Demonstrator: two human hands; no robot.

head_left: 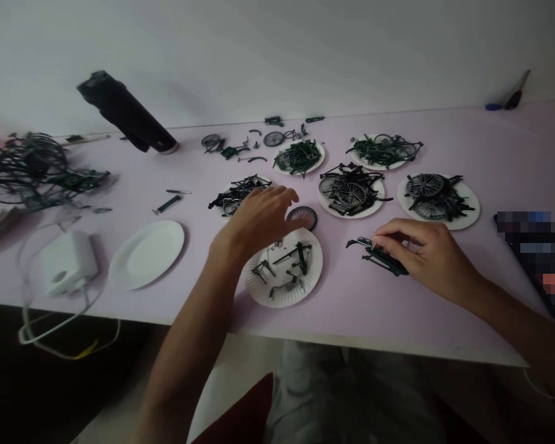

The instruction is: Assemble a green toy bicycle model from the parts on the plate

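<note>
Grip on green parts [383, 263] by right hand [428, 248], loose spread of left hand [261, 213] near plate [284, 301]; possible spill of small pieces [301, 259] from bumping it.

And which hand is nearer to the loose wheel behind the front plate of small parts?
Left. The left hand is close beside the wheel, partly hiding it; the right hand is farther off, to the wheel's right, holding dark green parts.

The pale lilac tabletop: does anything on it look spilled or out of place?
One black spoked wheel lies loose on the tabletop, just beyond the round white paper plate by the left hand. It looks slightly stray, as other wheels are piled on white plates. No spilled liquid shows.
</note>
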